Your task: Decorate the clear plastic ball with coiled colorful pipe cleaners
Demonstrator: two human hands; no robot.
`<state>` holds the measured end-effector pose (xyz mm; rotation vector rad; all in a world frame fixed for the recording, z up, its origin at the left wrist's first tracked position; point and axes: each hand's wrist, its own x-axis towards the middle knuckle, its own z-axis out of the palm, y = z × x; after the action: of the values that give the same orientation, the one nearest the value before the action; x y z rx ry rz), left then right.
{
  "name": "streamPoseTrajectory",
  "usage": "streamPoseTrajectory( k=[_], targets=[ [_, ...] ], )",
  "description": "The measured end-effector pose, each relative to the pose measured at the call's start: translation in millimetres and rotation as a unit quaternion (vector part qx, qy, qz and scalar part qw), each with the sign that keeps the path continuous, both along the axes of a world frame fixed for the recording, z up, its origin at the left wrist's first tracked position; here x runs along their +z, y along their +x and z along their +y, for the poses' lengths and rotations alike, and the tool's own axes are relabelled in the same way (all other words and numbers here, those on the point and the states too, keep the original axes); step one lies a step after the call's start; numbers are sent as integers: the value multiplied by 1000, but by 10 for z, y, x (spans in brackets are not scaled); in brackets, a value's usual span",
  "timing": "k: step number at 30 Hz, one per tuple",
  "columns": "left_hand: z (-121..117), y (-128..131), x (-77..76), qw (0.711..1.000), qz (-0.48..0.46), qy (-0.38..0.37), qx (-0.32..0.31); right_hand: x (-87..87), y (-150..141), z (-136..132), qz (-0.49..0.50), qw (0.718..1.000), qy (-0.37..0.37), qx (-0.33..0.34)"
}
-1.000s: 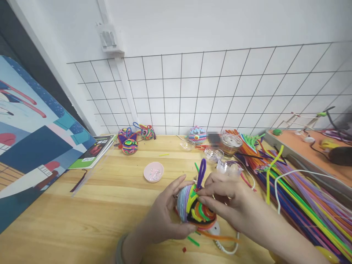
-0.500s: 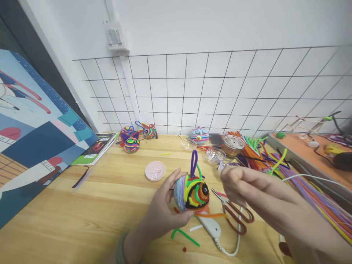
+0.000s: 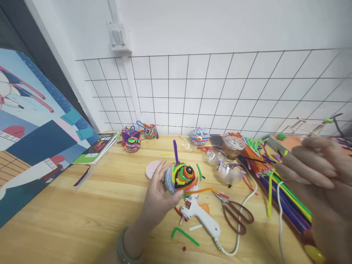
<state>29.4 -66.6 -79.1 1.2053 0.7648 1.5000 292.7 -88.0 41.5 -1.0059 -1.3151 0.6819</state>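
In my left hand (image 3: 159,200) is a round fish ornament (image 3: 180,178) covered in coloured pipe cleaners, with a black eye and a purple loop on top. My fingers and thumb wrap its left side, and an orange pipe cleaner (image 3: 203,190) trails from it to the right. My right hand (image 3: 310,165) is raised at the far right, blurred, fingers curled in; anything inside them is hidden. Below the ornament lies a white glue gun (image 3: 203,216), with red-handled scissors (image 3: 236,214) to its right. A bent green pipe cleaner (image 3: 185,235) lies in front.
Bundles of pipe cleaners (image 3: 286,198) line the right side. Clear plastic shells (image 3: 230,172), a ribbon spool (image 3: 234,145) and a striped ball (image 3: 200,136) stand farther back. A pink dish (image 3: 151,169) is behind my left hand. Finished ornaments (image 3: 132,142) sit back left.
My right hand has swung right, away from the ornament toward the pipe cleaner bundles. My left hand has shifted slightly left with the ornament, uncovering more of the glue gun.
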Motion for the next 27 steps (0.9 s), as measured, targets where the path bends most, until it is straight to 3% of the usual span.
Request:
streamPoseTrajectory(
  k=[2,3,5,7,10,14,18,24,27],
  targets=[
    [25,-6,8,1000,-14,-11,-6,10,-46,90,46,999,-28,-4],
    [36,-10,8,1000,-21,-14,-10,-23,-58,135,15,999,-39,3],
    [51,-14,7,999,-34,-18,-14,-148,-76,229,-119,991,-63,18],
    [50,-12,7,999,-39,-19,-15,-303,-110,316,-280,957,-75,24],
    [21,4,16,999,-34,-21,-35,-468,-224,386,-392,920,-6,19],
    [-28,32,16,996,-25,-24,-81,-491,-406,340,-375,912,114,122],
    [-56,42,-13,992,-25,-20,-121,-485,-507,281,-358,903,151,182],
    [-77,39,-30,989,-8,-13,-145,-534,-605,255,-358,902,144,194],
    [-81,40,-26,990,-7,-16,-142,-496,-584,264,-335,923,125,143]
  ],
)
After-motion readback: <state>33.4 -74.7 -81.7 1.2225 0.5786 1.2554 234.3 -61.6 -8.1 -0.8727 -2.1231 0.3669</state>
